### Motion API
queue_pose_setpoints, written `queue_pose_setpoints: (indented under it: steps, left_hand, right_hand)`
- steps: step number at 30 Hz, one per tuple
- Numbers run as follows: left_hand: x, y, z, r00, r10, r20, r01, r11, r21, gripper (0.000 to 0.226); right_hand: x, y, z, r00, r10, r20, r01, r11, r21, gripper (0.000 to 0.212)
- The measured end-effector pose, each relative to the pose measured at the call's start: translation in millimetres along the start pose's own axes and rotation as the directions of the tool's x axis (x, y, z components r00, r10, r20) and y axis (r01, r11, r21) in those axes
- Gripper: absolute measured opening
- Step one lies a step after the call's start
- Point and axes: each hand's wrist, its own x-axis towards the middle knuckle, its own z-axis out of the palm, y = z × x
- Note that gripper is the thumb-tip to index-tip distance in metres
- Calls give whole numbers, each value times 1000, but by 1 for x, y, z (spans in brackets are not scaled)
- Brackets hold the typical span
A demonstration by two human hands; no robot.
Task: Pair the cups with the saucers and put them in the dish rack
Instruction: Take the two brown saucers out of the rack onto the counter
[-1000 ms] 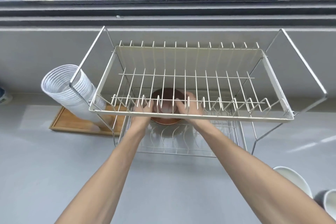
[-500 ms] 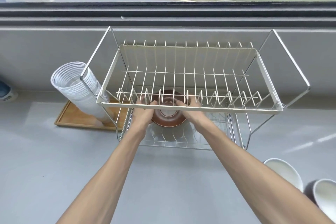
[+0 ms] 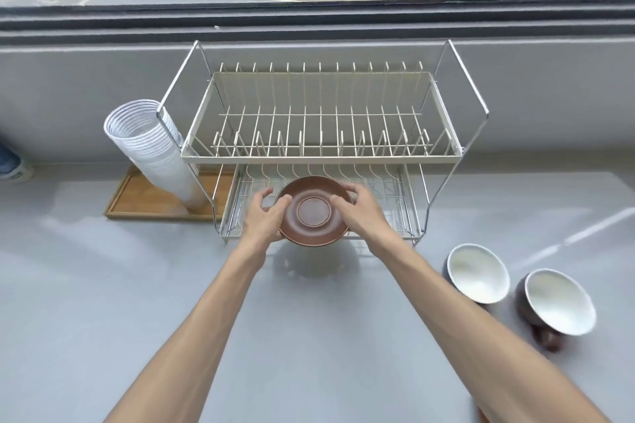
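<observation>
Both hands on one brown saucer (image 3: 314,211), held at the front edge of the rack (image 3: 323,154), lower tier, w/ its ringed face toward the camera; can't tell if it touches the wires or hangs just above them. Left hand (image 3: 263,216) fingers curl round the saucer's left rim; right hand (image 3: 360,213) fingers drape over the top-right rim; both closed on it, grip looks light, mostly fingertips. Two cups (image 3: 479,273) w/ white insides sit on the tabletop (image 3: 103,302) to the right, well apart from the rack; something brown pokes from under the far-right one, prob. another saucer, partly hidden.

Risks, as I judge them: saucer is glazed & smooth, so a fingertip hold could slip & drop it on the wires or tabletop; chip likely. Top tier hangs low over the lower one; a lift too high knocks the rim on the frame. If set tilted btwn the wires it may slide fwd off the open front edge. Right forearm passes near the cups; a careless sweep back could bump one over. Stack of white cups (image 3: 154,151) leans at the rack's left; a jolt to the frame could topple it.
</observation>
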Motion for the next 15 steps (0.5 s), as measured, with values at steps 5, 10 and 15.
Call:
queue_pose_setpoints:
  steps: [5,10,15]
  left_hand:
    - [-32,-14,2,999,5,47,-5,1000,-4,56]
    - [-65,-28,10,995,10,103,-11,1000,11,54]
    - [-94,-46,22,981,13,193,-23,998,50,54]
  right_hand:
    - [-35,19,-14,1000,-1,2,1,1000,-6,61]
    - [-73,42,-33,999,9,-32,-10,1000,-9,55]
    - [-108,74,-48,995,33,-93,-33,999,-7,52]
